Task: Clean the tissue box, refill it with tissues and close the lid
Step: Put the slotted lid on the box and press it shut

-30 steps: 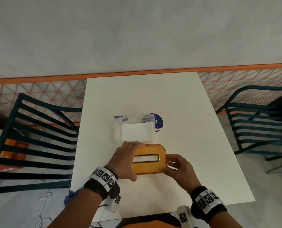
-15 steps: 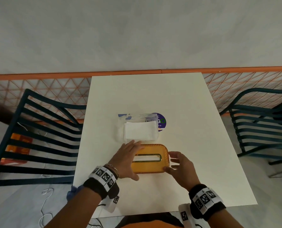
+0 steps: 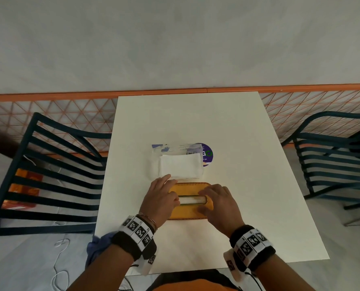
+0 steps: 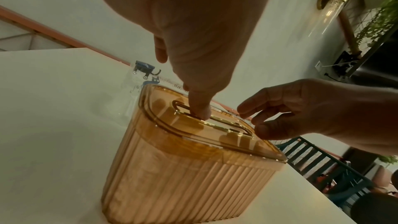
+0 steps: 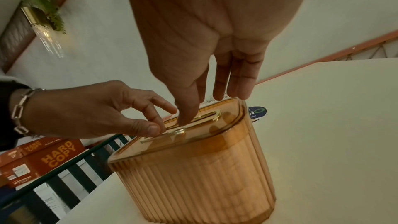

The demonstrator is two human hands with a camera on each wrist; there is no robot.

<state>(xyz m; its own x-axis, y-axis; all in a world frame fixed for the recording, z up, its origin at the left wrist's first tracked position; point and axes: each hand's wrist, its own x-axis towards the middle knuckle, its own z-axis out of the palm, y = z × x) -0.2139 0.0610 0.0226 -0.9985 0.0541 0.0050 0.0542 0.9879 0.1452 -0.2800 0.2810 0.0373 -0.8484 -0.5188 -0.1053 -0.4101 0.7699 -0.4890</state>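
An amber ribbed tissue box (image 3: 186, 214) stands on the white table (image 3: 238, 185) with its lid down; white tissue shows in the gold-rimmed slot (image 3: 192, 200). My left hand (image 3: 164, 192) lies over the lid's left end, fingers stretched toward the far edge, and its thumb (image 4: 200, 110) presses at the slot. My right hand (image 3: 214, 198) covers the lid's right end with straight fingers, its thumb (image 5: 187, 113) dipping to the slot. Neither hand pinches anything that I can see. An opened clear pack of white tissues (image 3: 180, 164) lies just behind the box.
A round purple sticker (image 3: 207, 153) sits beside the pack. Dark slatted chairs flank the table, one to the left (image 3: 55, 175) and one to the right (image 3: 332, 154). Orange paper boxes (image 5: 49, 156) sit under the left chair. A blue cloth (image 3: 95, 248) hangs near my left forearm.
My right hand left the box's right end and came onto the lid at the slot. My left hand's fingers straightened and its thumb shifted to the slot.
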